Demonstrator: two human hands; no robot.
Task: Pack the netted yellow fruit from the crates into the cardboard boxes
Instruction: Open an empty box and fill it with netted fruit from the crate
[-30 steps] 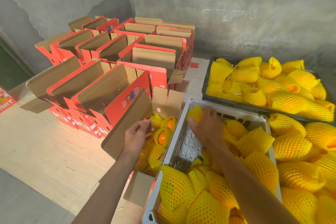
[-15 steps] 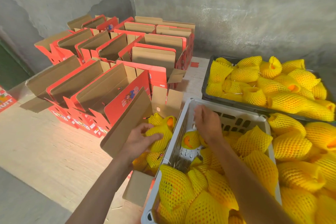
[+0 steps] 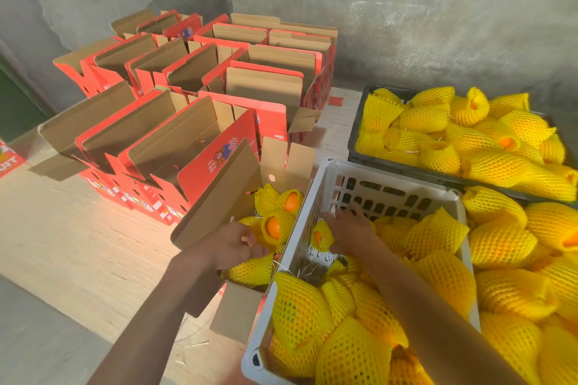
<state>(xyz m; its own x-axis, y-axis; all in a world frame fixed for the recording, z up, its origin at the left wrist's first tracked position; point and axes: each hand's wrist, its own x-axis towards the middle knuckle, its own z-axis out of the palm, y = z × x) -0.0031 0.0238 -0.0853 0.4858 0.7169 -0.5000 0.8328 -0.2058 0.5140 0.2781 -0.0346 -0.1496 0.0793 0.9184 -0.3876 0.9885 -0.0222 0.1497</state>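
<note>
Two hands are busy here, one on each side of the white crate's (image 3: 316, 197) left wall. The left hand (image 3: 228, 248) sits low in the open cardboard box (image 3: 219, 197), palm down, fingers curled round a netted fruit (image 3: 250, 270) lying on its side, long axis running roughly left to right along the box's near end. Two more netted fruit (image 3: 276, 225) behind it have their open net ends facing up toward the camera, orange skin showing. The right hand (image 3: 350, 233) is in the white crate, back of the hand up, fingers spread forward over the yellow fruit (image 3: 322, 236) it's grasping; that one's open end points left toward the crate wall. Both forearms come in from the bottom of the view, angled toward each other. More netted fruit fills the near half of the white crate, a black crate (image 3: 353, 141) behind it, and a pile (image 3: 516, 244) on the right. Rows of empty red boxes (image 3: 194, 72) stand on the counter (image 3: 78, 244) behind.
</note>
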